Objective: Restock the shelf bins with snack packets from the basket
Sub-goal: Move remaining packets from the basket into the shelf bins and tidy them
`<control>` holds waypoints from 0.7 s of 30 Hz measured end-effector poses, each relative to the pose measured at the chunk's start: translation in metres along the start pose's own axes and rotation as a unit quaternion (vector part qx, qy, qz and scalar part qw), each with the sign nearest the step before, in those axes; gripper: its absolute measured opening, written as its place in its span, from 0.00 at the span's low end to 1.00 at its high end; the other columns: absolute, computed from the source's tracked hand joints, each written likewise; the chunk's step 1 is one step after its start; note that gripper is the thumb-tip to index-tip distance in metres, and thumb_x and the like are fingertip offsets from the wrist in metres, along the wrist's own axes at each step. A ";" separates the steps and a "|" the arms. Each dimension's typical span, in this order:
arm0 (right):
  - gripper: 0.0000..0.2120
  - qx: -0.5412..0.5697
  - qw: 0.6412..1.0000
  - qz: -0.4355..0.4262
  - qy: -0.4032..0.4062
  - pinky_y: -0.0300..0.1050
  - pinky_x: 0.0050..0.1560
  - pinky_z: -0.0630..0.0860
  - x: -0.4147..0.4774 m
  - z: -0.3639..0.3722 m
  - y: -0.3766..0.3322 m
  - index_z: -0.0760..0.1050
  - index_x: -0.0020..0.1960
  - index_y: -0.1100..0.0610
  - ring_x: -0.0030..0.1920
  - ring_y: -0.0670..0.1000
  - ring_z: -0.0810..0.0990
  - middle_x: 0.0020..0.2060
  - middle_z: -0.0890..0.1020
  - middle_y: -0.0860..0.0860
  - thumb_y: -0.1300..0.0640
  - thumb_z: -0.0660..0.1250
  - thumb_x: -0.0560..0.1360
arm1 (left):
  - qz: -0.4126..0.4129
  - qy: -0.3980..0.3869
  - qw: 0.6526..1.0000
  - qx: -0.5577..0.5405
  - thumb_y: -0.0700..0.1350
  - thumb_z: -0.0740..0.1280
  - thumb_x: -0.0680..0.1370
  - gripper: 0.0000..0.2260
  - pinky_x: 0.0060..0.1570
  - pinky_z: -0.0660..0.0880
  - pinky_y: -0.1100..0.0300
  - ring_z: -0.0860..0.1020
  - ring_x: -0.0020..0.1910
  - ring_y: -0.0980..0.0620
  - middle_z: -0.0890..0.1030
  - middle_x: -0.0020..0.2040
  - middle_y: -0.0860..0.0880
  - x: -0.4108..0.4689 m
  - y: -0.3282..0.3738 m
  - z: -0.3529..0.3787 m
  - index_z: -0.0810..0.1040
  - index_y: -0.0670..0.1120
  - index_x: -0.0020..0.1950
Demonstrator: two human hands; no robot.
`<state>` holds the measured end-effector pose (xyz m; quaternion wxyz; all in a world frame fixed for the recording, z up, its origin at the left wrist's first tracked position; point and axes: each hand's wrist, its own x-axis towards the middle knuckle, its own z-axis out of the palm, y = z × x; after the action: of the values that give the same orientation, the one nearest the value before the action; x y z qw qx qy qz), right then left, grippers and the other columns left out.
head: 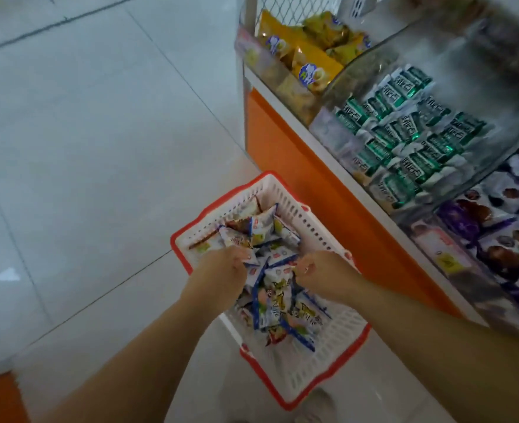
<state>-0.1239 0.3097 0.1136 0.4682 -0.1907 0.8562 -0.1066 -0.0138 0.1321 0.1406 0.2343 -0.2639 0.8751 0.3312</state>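
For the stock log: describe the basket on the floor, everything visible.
The basket is white slotted plastic with a red rim, rectangular, upright on the pale tiled floor beside the shelf's orange base. A loose heap of small blue-and-white snack packets fills it partway. The left hand and right hand both reach in, gripping packets.

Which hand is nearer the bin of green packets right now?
Right. The right hand grips snack packets in the basket on its shelf side, below the green packets. The left hand grips packets on the basket's far side, toward the open floor.
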 end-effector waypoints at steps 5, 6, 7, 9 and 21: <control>0.11 -0.046 0.997 0.021 -0.060 0.51 0.36 0.68 0.068 0.078 0.065 0.72 0.44 0.64 0.35 0.54 0.70 0.36 0.72 0.57 0.55 0.65 0.75 | -0.060 0.032 0.993 -0.101 0.43 0.63 0.79 0.19 0.55 0.78 0.49 0.78 0.56 0.45 0.76 0.63 0.44 0.054 -0.048 0.074 0.70 0.50 0.70; 0.10 -0.070 0.994 0.035 -0.073 0.37 0.39 0.71 0.076 0.090 0.076 0.74 0.44 0.61 0.36 0.51 0.73 0.38 0.75 0.55 0.54 0.65 0.76 | -0.068 0.045 0.988 -0.130 0.44 0.65 0.78 0.23 0.57 0.78 0.48 0.77 0.58 0.43 0.74 0.66 0.43 0.066 -0.054 0.086 0.66 0.51 0.73; 0.09 -0.086 0.991 0.051 -0.092 0.33 0.41 0.70 0.084 0.100 0.087 0.75 0.48 0.58 0.41 0.49 0.76 0.43 0.78 0.54 0.52 0.65 0.78 | -0.073 0.052 0.985 -0.148 0.46 0.66 0.78 0.26 0.57 0.77 0.48 0.76 0.59 0.42 0.70 0.69 0.42 0.078 -0.059 0.097 0.62 0.53 0.75; 0.25 -0.083 0.985 0.098 -0.113 0.38 0.50 0.73 0.101 0.120 0.115 0.67 0.70 0.57 0.58 0.52 0.77 0.63 0.76 0.55 0.47 0.66 0.78 | -0.085 0.059 0.980 -0.170 0.51 0.66 0.79 0.30 0.57 0.77 0.45 0.76 0.60 0.40 0.62 0.74 0.41 0.100 -0.067 0.114 0.57 0.58 0.77; 0.60 -0.070 0.973 0.175 -0.132 0.51 0.67 0.70 0.150 0.163 0.168 0.50 0.78 0.53 0.71 0.57 0.66 0.74 0.64 0.53 0.30 0.76 0.58 | -0.104 0.107 0.974 -0.167 0.51 0.63 0.80 0.18 0.57 0.76 0.51 0.77 0.57 0.42 0.70 0.69 0.41 0.151 -0.088 0.156 0.72 0.52 0.71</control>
<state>-0.0985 0.3975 -0.1490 0.5737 -0.0820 0.8125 0.0630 -0.0359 0.1385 -0.0922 0.1248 -0.4232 0.7949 0.4164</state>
